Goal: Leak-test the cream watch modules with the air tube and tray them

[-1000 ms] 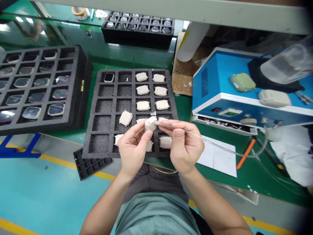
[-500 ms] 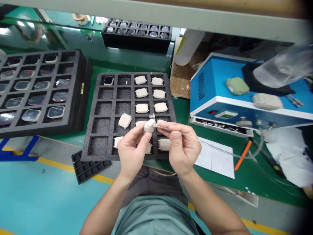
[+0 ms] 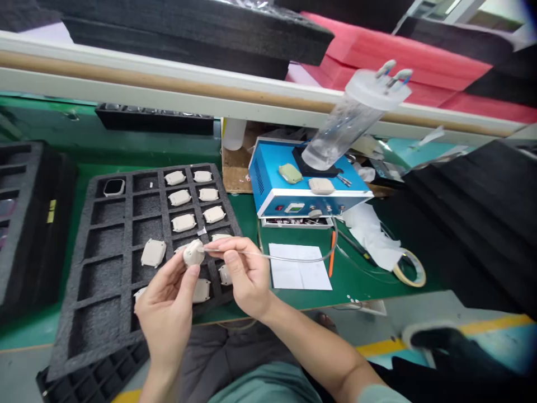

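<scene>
"What changes?"
"Only our view, swinging toward two o'clock — our left hand [image 3: 168, 308] still pinches the case [image 3: 193, 254] above the tray [image 3: 128, 263]; our right hand [image 3: 247, 274] pinches the tube [image 3: 293, 259] at its three o'clock."
"So — work unbroken."

The held, cream, rounded plastic case [image 3: 193, 253] is showing pale against the speckled charcoal, gridded foam tray [image 3: 127, 252], while the bright blue, boxy machine [image 3: 268, 162] is displaying white edging [image 3: 287, 192].
</scene>
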### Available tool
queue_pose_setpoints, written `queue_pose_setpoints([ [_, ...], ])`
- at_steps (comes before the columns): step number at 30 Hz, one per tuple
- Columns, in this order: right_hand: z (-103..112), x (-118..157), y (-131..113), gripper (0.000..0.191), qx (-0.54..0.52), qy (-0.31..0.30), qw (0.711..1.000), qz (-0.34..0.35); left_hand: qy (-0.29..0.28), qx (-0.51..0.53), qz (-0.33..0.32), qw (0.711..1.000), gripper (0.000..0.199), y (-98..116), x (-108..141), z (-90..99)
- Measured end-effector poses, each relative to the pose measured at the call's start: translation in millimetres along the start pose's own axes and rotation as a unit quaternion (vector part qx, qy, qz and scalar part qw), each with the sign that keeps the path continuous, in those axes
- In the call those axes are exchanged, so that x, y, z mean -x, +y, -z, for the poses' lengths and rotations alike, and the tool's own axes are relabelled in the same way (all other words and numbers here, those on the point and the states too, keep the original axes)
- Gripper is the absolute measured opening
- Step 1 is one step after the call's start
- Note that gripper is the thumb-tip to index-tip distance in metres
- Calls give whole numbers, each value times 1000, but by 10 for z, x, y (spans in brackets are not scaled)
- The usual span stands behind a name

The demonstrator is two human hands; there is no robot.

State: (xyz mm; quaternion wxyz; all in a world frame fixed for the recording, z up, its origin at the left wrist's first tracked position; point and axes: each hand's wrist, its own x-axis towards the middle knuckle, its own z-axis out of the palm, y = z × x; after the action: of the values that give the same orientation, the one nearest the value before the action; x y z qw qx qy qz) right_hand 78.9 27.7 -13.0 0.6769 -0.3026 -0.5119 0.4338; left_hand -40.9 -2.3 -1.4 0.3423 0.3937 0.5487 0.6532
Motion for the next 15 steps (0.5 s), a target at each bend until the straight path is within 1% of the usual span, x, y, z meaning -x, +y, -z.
queue_pose_setpoints([
  [8,6,4,0,16,-4,1,1000,2,1,1,7,1000,32,12,0,5],
  [15,-12,-6,-18,20,5,6,1000,-9,0,-11,6,1000,34,-14,1,19],
])
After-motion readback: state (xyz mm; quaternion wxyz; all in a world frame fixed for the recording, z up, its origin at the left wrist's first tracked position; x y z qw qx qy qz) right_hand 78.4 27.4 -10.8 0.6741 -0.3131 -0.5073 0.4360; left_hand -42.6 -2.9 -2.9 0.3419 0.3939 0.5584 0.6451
